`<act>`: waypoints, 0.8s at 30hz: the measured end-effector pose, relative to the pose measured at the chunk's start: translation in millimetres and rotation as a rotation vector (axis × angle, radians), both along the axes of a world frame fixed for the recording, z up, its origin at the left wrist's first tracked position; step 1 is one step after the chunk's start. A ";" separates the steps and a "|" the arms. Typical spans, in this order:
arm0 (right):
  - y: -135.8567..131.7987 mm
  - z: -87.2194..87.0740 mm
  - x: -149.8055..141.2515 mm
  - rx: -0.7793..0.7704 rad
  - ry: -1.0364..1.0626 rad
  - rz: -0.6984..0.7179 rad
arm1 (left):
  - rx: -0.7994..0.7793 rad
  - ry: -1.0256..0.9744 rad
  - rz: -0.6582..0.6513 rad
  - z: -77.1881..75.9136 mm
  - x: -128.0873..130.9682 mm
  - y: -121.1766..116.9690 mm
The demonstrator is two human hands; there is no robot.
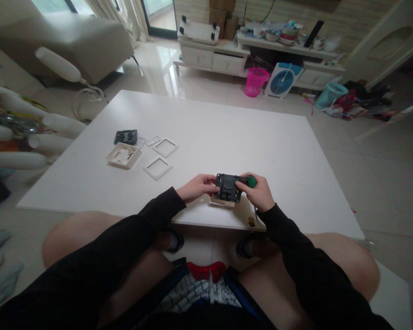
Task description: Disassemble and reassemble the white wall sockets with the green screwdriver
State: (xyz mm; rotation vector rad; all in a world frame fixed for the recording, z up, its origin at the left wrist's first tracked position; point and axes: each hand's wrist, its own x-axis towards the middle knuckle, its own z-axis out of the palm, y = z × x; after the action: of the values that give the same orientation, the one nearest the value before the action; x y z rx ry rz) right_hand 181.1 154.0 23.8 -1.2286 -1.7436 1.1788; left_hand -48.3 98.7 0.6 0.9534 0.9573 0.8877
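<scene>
Gripping a dark electrical module (229, 189) from both sides above the near edge of the worktop (261, 137), with the fingers of the left hand (201, 187) clamped on its left edge and those of the right hand (259, 190) clamped on its right, thumb laid on the upper face. Also holding a rounded green handle (250, 181) within the right fingers, just beside the module. Covering most of a white box (222, 203) directly below the fingers, though impossible to tell whether touching it. Having a small yellow-and-dark item (251, 222) nearer than the right fingers, by the worktop's front edge. Facing, beyond the left fingers and off to their left, a nearer white frame (164, 173) and a farther white frame (172, 151), then an open white casing (119, 163) farther left, with a second dark module (126, 136) lying just behind it. Looking well past the right fingers to a pink basket (256, 82) on the floor, with a blue-and-white fan (282, 80) just right of it
</scene>
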 end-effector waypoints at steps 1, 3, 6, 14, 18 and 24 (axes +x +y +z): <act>0.1 0.1 0.1 -0.004 0.002 -0.001 | -0.001 -0.005 -0.004 -0.1 0.0 -0.2; 0.1 0.7 0.0 -0.016 0.010 -0.002 | -0.009 -0.030 -0.001 -0.4 0.1 -0.4; -0.4 1.5 -0.4 -0.047 0.025 0.007 | -0.021 -0.063 -0.007 -1.7 0.6 -0.6; -2.1 0.2 -1.5 -0.221 0.098 0.003 | -0.077 -0.114 -0.042 -8.2 2.4 -1.1; -2.9 3.2 -2.6 -0.288 0.116 -0.036 | -0.062 -0.154 -0.047 -7.0 2.6 -2.4; -4.3 5.2 -4.3 -0.346 0.143 -0.065 | -0.118 -0.148 -0.059 -9.8 4.1 -2.8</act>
State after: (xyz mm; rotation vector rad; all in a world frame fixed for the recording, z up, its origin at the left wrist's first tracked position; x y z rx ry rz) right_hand 176.8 149.8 29.0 -1.3501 -1.4238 1.5336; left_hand -44.2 95.9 -9.2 0.7999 0.8417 0.8309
